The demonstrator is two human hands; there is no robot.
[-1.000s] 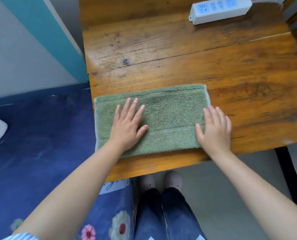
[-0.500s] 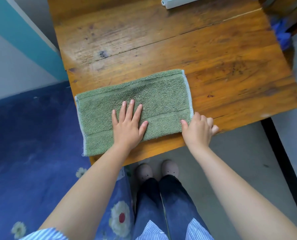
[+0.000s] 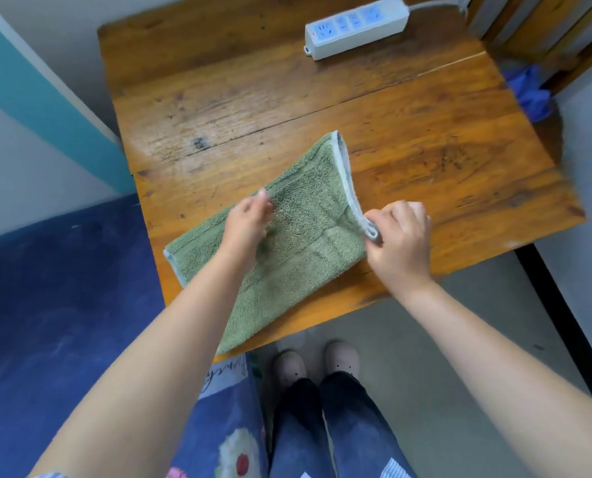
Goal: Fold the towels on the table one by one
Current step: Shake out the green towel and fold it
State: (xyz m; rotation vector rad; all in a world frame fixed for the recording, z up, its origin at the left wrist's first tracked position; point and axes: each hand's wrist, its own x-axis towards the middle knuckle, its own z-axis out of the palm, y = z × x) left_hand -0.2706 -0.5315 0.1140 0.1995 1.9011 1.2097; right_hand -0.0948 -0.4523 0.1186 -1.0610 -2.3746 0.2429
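Note:
A folded green towel [image 3: 308, 215] with a pale blue hem lies on the near part of the wooden table [image 3: 425, 160]. My right hand [image 3: 400, 238] pinches the towel's near right corner and holds that end lifted off the wood. My left hand [image 3: 248, 219] rests with curled fingers on the towel's middle, near its far edge. The towel's near left corner hangs over the table's front edge and my left forearm covers part of it.
A white power strip [image 3: 355, 25] lies at the table's far right, its cable running off to the right. A blue patterned bedspread [image 3: 63, 305] lies left of the table. Something blue [image 3: 531, 93] sits beyond the right edge. My feet [image 3: 317, 363] stand below.
My right hand has closed on the towel's right corner and raised it. My left hand went from flat to curled on the towel's middle. The towel now lies slanted, partly over the front edge.

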